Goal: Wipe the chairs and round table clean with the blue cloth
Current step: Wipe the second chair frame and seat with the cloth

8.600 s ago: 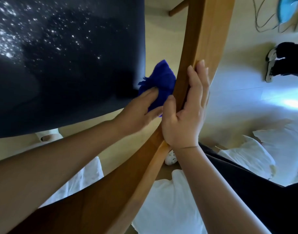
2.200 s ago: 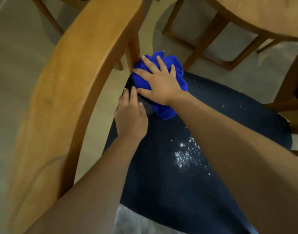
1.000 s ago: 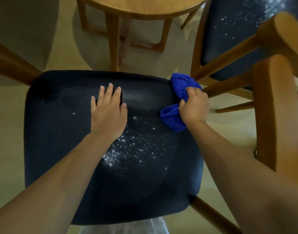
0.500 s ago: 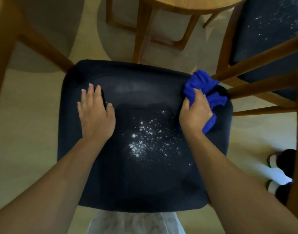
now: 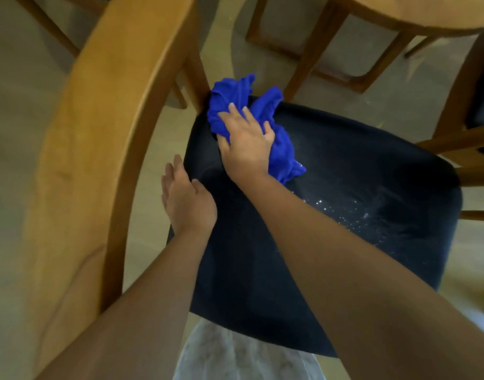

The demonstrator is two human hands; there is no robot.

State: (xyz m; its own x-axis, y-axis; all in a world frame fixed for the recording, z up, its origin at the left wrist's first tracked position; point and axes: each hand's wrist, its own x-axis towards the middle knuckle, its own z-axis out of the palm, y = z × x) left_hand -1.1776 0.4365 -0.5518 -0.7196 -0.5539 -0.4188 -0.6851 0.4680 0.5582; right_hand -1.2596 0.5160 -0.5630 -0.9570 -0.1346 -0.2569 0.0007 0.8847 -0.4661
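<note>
right hand (image 5: 246,144) flat on blue cloth (image 5: 283,148) mid-frame, left hand (image 5: 187,200) on dark seat's (image 5: 331,242) left edge

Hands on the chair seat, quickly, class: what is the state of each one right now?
Left hand: open, fingers straight, at the edge of the seat, holding nothing.
Right hand: open, fingers spread, pressing the blue cloth onto the seat.
</note>
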